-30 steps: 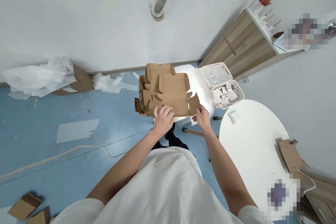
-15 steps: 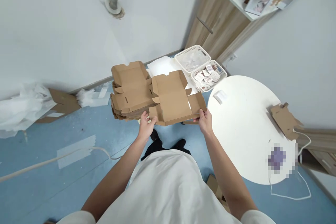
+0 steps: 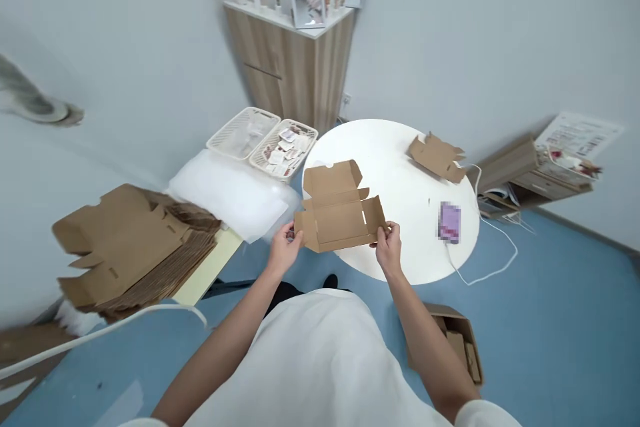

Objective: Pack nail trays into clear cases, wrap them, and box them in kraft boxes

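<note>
A flat, unfolded brown cardboard box (image 3: 340, 221) is held out in front of me, partly over the near left edge of the round white table (image 3: 395, 267). My left hand (image 3: 286, 248) grips its left flap, thumb on top. At the other end, my right hand (image 3: 389, 247) pinches the right flap the same way. To the left lies a thick stack of similar flat cardboard boxes (image 3: 133, 243), on a pale yellow surface (image 3: 213, 271). Another cardboard piece (image 3: 437, 157), partly creased, rests on the far right of the round table.
White foam sheets (image 3: 227, 190) lie between the stack and two white baskets, one with clear bags (image 3: 245, 132), one with small printed cards (image 3: 285, 150). A purple blurred item (image 3: 449, 222) with a white cable sits on the table. A carton (image 3: 453, 340) holding smaller boxes stands on the floor.
My view has turned right, so the stack now appears farther left. Both hands have carried the flat box away from the stack toward the round table.
</note>
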